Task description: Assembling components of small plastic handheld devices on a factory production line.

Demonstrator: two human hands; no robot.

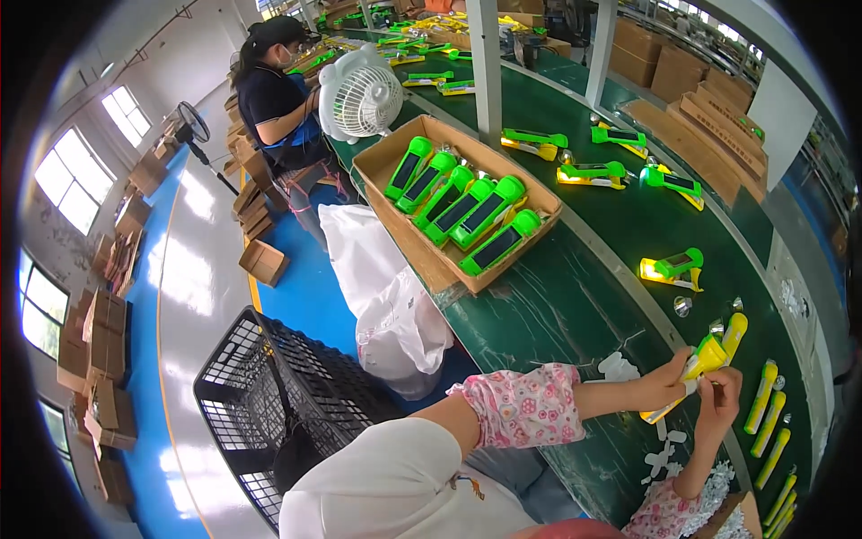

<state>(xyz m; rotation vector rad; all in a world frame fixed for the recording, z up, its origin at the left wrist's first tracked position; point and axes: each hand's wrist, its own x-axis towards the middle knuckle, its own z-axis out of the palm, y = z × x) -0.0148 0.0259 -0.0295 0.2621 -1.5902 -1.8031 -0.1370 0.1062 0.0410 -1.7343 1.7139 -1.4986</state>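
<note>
A yellow flashlight [707, 357] with a wide head is held up over the green bench at the right. My left hand [663, 381] closes round its body, whose lower end pokes out below the fingers. My right hand [719, 401] pinches at the flashlight's side just under the head; whatever small part may be between those fingertips is hidden. Right behind them lies another yellow flashlight body [735, 332] with a clear reflector cup [716, 326]. A loose reflector [682, 306] rests nearby. Small white pieces [662, 460] are scattered beside my forearms.
A cardboard box [422, 269] holds several green flashlights with dark panels. Lit green-and-yellow flashlights [673, 266] lie along the green conveyor [620, 235]. Yellow bodies [766, 411] line the right edge. A white fan [368, 99], a seated co-worker [274, 99] and a black crate [260, 395] are leftward.
</note>
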